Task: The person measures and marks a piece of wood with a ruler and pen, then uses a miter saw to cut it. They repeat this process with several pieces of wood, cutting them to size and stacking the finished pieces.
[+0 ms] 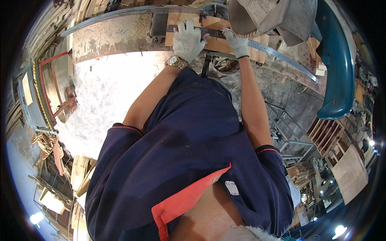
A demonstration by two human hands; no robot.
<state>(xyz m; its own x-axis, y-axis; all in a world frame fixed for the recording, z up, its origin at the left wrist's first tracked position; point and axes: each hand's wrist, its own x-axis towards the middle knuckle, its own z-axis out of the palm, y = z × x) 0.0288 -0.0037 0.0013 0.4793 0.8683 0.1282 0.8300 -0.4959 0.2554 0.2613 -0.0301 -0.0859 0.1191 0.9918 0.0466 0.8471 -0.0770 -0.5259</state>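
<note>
My left hand (187, 42), in a pale knit glove, lies palm down with its fingers stretched across a light wooden board (172, 21) and the dark strip (212, 33) that crosses it. The thumb points right, toward my other hand. My right hand (238, 43), gloved too, has its fingers bent around the board's right part. Close above those fingers stands the toothed circular blade (241, 20) of a saw, with its grey guard (291, 22). A long metal ruler (283, 58) runs rightward from beside my right hand. Parts of the right fingers are hard to make out.
A large teal saw arm (335, 72) curves down on the right. The worn bench (112, 38) extends left, with a metal rail (108, 14) at its far side. Beneath the board is a round container (223, 66) of offcuts. Stacked lumber (80, 168) and a wooden rack (325, 136) stand around.
</note>
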